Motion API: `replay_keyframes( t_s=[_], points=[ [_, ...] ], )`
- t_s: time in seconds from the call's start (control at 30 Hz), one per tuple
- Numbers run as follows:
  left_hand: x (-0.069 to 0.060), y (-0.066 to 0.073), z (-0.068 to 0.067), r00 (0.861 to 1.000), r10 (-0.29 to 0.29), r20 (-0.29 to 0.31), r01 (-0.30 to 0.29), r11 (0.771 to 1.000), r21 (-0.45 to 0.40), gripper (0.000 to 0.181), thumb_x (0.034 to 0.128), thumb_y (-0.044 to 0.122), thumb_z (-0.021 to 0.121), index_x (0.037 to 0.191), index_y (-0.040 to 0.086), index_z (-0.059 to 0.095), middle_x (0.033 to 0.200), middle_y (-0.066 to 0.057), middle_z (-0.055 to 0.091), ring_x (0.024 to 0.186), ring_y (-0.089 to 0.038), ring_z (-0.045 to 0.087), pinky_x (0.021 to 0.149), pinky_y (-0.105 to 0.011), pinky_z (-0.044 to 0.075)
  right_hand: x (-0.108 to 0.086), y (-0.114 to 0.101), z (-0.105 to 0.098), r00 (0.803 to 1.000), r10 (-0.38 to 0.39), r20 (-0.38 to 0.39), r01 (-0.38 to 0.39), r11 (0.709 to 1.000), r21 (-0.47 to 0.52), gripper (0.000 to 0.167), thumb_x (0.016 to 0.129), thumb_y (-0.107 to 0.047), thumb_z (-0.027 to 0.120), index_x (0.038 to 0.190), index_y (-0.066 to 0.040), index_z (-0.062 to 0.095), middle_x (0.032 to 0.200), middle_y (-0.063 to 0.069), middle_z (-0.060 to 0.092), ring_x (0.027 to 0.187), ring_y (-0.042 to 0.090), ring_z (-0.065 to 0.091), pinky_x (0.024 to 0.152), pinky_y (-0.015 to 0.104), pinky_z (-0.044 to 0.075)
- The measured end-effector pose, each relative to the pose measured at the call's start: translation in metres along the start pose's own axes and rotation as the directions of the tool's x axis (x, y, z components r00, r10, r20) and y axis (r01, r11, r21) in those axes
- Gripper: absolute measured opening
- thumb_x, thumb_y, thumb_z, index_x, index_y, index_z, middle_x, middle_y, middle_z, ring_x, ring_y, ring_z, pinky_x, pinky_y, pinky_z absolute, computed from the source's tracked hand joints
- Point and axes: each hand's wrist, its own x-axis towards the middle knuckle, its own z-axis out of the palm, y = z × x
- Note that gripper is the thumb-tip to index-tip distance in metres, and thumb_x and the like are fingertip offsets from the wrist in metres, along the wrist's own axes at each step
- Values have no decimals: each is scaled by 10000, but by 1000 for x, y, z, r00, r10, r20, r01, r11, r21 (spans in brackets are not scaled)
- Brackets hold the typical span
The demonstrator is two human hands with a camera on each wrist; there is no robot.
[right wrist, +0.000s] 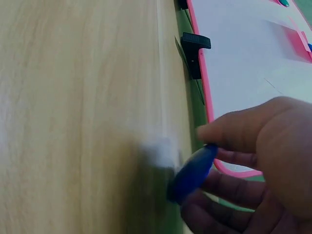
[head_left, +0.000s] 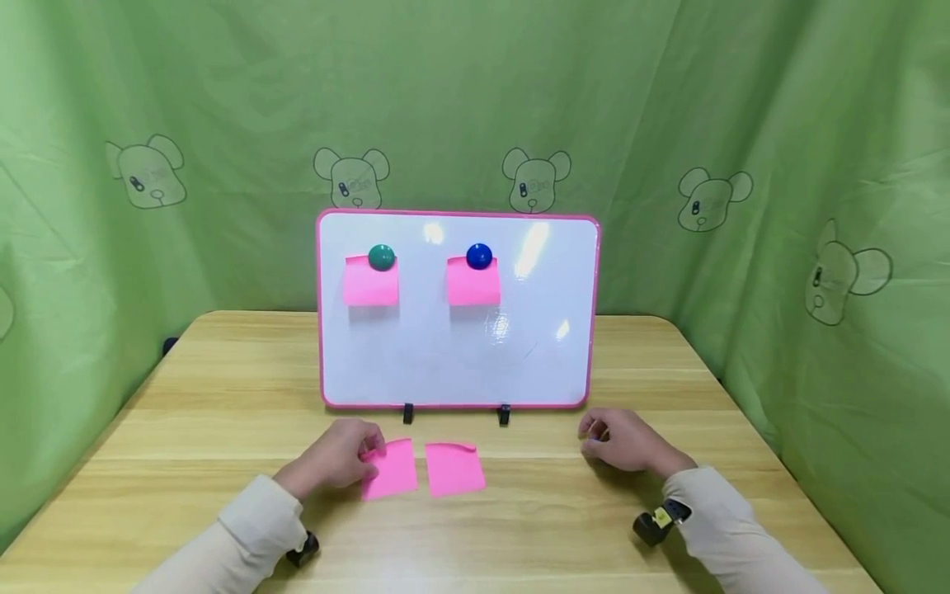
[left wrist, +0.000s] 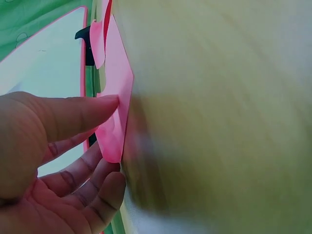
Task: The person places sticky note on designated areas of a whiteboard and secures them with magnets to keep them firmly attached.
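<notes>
My left hand [head_left: 341, 454] pinches the left edge of a pink sticky note [head_left: 393, 472] just above the table; in the left wrist view the thumb lies on the note [left wrist: 117, 83] with the fingers behind it. Another pink note [head_left: 454, 469] with a curled top edge lies to its right. At the right, my right hand [head_left: 622, 439] holds a blue round magnet [right wrist: 194, 173] between thumb and fingers, seen in the right wrist view. Behind stands a pink-framed whiteboard [head_left: 456, 363] with two pink notes, one under a green magnet [head_left: 382, 257], one under a blue magnet [head_left: 479, 256].
Black clip feet [head_left: 408, 413] hold the whiteboard's lower edge on the wooden table [head_left: 245, 396]. A green curtain [head_left: 445, 82] with bear-head drawings hangs behind and at both sides. Black wrist devices [head_left: 653, 528] sit at both sleeves.
</notes>
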Motion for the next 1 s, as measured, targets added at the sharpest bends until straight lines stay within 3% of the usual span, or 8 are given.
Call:
replay_keyframes(
  t_s=[0.2,0.43,0.67,0.8,1.0],
  points=[
    [1,-3,-1,1000,16,-3,-16,1000,14,231,696,-37,785,830,102,659,745,10,558,726,-161,512,705,-357,502,1,3,-1,996,-32,-78,32,999,4,61,892,-22,619,929,-65,640,847,30,668,781,173,625,713,380,535],
    [2,-6,0,999,54,2,-54,998,17,203,716,-37,768,800,128,684,752,16,583,687,-146,497,657,-335,484,1,8,3,999,-46,-23,47,998,49,65,915,-13,616,944,-69,631,855,7,637,794,155,595,693,326,522],
    [3,-3,-1,1000,26,0,-26,999,28,182,719,-41,762,828,96,711,722,19,559,674,-145,483,625,-308,465,1,8,5,997,-70,27,68,995,67,237,805,-120,788,984,-76,638,841,-19,597,753,148,550,656,274,502],
    [3,-3,-1,1000,19,2,-19,1000,19,196,712,-47,765,835,92,705,718,15,550,679,-150,489,633,-315,474,1,6,4,999,-41,30,38,997,69,246,797,-102,791,991,-83,642,832,-23,600,746,150,538,657,283,489],
    [3,-3,1,1000,18,-7,-18,1000,16,224,698,-61,768,830,102,687,736,13,568,705,-154,513,664,-328,493,-1,5,4,998,-59,35,55,994,89,218,820,-86,766,997,-65,640,838,-7,615,747,150,561,650,287,503]
  ],
)
